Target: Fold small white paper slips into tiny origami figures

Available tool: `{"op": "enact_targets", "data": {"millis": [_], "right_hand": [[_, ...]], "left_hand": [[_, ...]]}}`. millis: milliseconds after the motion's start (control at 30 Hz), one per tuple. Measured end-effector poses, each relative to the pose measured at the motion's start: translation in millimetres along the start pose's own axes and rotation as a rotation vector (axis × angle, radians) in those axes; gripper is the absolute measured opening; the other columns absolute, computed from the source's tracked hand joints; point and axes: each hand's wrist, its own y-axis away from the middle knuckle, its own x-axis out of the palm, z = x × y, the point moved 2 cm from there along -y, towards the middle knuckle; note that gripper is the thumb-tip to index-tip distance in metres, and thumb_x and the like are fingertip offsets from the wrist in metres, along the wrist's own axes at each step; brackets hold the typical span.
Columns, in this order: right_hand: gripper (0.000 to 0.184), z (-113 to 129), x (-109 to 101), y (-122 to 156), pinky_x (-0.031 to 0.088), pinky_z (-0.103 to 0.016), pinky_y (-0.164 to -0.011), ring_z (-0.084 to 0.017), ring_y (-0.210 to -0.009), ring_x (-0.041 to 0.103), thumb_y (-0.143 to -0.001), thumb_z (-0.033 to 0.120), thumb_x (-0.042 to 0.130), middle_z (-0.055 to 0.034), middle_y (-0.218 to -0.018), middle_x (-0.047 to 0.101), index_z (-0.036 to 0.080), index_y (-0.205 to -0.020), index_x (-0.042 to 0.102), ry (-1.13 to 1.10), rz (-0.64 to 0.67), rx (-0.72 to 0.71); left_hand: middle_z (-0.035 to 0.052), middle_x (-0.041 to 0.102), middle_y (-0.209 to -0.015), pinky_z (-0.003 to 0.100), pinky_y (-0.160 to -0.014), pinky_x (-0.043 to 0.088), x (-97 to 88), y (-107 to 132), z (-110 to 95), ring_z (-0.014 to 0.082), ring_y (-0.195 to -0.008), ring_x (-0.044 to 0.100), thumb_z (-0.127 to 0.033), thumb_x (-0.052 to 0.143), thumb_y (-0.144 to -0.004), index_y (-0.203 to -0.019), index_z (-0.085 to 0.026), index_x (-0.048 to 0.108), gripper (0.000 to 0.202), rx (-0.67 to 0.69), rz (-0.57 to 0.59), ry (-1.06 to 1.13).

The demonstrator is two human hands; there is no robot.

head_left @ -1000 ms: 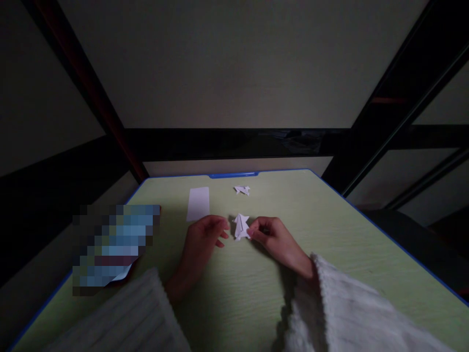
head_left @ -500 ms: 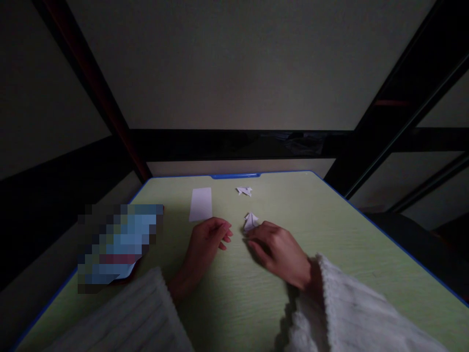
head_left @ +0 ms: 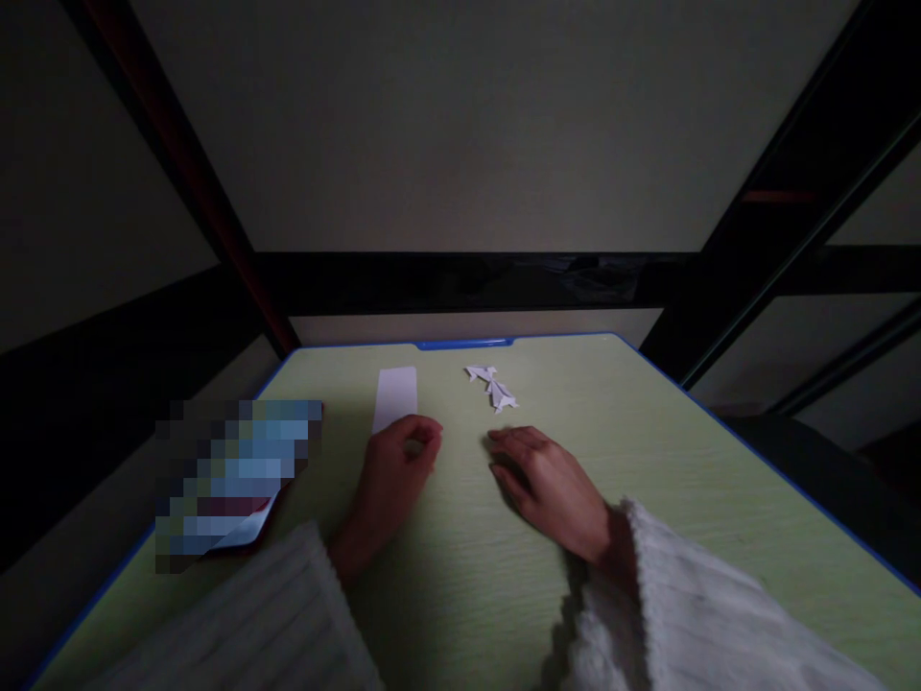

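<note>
Two small white folded paper figures lie touching near the far edge of the green table: one farther back, the other just in front of it. My right hand rests flat on the table below them, fingers stretched out, holding nothing. My left hand sits with its fingers curled loosely at the near end of a white paper strip. Whether the fingertips pinch the strip I cannot make out. Both arms wear white knitted sleeves.
A blurred-out flat object with a red and white edge lies on the table's left side. The table has a blue rim with a blue clip at the far edge. Dark metal frame bars stand behind and to both sides.
My right hand let go of the folded figure, which now lies farther back beside the other one. The right hand flattened on the table. My left hand curled and moved up to the paper strip.
</note>
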Motion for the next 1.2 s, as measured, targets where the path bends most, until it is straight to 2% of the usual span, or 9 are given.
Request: {"op": "enact_targets", "data": {"millis": [100,167,233,367,600,767,867,1000,1200], "right_hand": [[0.021,0.4,-0.5,0.0,0.04,-0.032,-0.081,-0.019,-0.093,0.049,-0.076,0.015,0.042,-0.0091,-0.099,0.057,0.014,-0.092,0.054,-0.005,0.004,-0.011],[0.02,1.0,-1.0,-0.1,0.04,-0.033,-0.081,-0.019,-0.093,0.049,-0.076,0.015,0.041,-0.0089,-0.097,0.057,0.014,-0.091,0.054,-0.003,0.013,-0.016],[0.02,1.7,-1.7,0.0,0.04,-0.033,-0.081,-0.019,-0.092,0.049,-0.076,0.014,0.041,-0.0088,-0.096,0.058,0.014,-0.092,0.054,-0.001,0.016,-0.022],[0.022,2.8,-2.6,0.6,0.04,-0.033,-0.079,-0.019,-0.092,0.048,-0.075,0.014,0.042,-0.0092,-0.095,0.058,0.014,-0.093,0.054,-0.009,0.004,-0.04],[0.021,4.3,-2.2,1.5,0.04,-0.033,-0.078,-0.019,-0.091,0.049,-0.075,0.012,0.042,-0.0088,-0.094,0.058,0.015,-0.092,0.054,-0.017,-0.006,-0.068],[0.021,5.1,-2.3,1.9,0.04,-0.034,-0.075,-0.019,-0.089,0.05,-0.075,0.011,0.042,-0.0084,-0.092,0.058,0.016,-0.09,0.055,-0.025,-0.022,-0.088],[0.021,5.5,-2.6,1.6,0.04,-0.033,-0.075,-0.019,-0.088,0.05,-0.075,0.011,0.042,-0.0083,-0.091,0.058,0.016,-0.091,0.054,-0.024,-0.019,-0.099],[0.021,5.6,-2.7,1.4,0.039,-0.032,-0.077,-0.019,-0.09,0.049,-0.076,0.012,0.041,-0.0087,-0.093,0.058,0.016,-0.092,0.054,-0.02,-0.006,-0.098],[0.023,5.5,-2.0,1.9,0.04,-0.034,-0.077,-0.019,-0.091,0.049,-0.076,0.011,0.041,-0.0089,-0.095,0.057,0.015,-0.094,0.053,-0.023,0.002,-0.098]], "left_hand": [[0.0069,0.054,-0.088,0.031,-0.068,0.045,-10.8,-5.8,4.2,0.0181,-0.081,0.052,-0.015,0.046,-0.066,-0.083,-0.013,0.054,0.019,0.2,-0.057,-0.345],[0.0101,0.053,-0.097,0.037,-0.083,0.038,-16.8,-8.2,11.2,0.0222,-0.095,0.046,-0.017,0.048,-0.067,-0.092,-0.011,0.052,0.026,0.281,-0.057,-0.53],[0.0123,0.052,-0.103,0.04,-0.088,0.034,-21.8,-9.7,19.9,0.0238,-0.099,0.043,-0.021,0.047,-0.07,-0.098,-0.01,0.05,0.031,0.304,-0.044,-0.659],[0.0116,0.054,-0.101,0.04,-0.086,0.035,-29.1,-12.0,29.7,0.0235,-0.098,0.045,-0.024,0.042,-0.075,-0.096,-0.011,0.052,0.026,0.277,-0.003,-0.773],[0.0111,0.059,-0.086,0.033,-0.081,0.039,-32.7,-15.8,17.4,0.0205,-0.084,0.05,-0.016,0.038,-0.076,-0.079,-0.01,0.059,0.022,0.335,0.082,-0.772],[0.0096,0.059,-0.087,0.034,-0.081,0.039,-32.9,-18.2,19.1,0.0192,-0.084,0.051,-0.013,0.037,-0.075,-0.077,-0.012,0.059,0.023,0.36,0.116,-0.776],[0.0083,0.058,-0.091,0.034,-0.081,0.039,-33.2,-17.4,22.1,0.0185,-0.087,0.05,-0.01,0.034,-0.076,-0.082,-0.014,0.058,0.025,0.4,0.158,-0.842],[0.0087,0.053,-0.106,0.034,-0.083,0.038,-33.3,-12.8,20.9,0.0189,-0.099,0.044,-0.005,0.031,-0.076,-0.103,-0.017,0.05,0.035,0.46,0.236,-0.968],[0.0078,0.051,-0.108,0.033,-0.075,0.042,-31.2,-9.0,6.3,0.021,-0.1,0.043,-0.005,0.029,-0.077,-0.114,-0.021,0.042,0.042,0.431,0.301,-1.133]]}}
